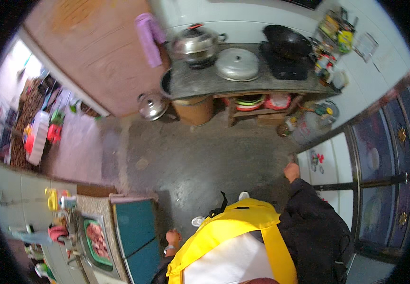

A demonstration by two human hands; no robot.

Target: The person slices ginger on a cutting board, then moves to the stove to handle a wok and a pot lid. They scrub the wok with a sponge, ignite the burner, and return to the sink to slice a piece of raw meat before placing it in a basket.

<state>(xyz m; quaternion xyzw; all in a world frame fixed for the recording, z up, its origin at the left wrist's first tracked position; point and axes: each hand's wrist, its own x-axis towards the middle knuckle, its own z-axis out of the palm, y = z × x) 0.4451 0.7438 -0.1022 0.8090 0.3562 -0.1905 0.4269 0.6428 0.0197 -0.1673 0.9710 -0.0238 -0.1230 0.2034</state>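
Note:
My left hand hangs low at my side, its fingers curled in and nothing visible in them. It is nearest to the teal cabinet doors below the sink. A band circles that wrist. Out to the right, my right hand is also curled, with no object showing, close to the white lower panel of a cabinet. I wear a yellow apron over dark sleeves. In the steel sink sits a green basin holding pieces of raw meat.
Ahead stands a counter with a steel pot, a domed lid and a black wok. Beneath are a brown bucket and basins. A gas cylinder stands right; a doorway opens left.

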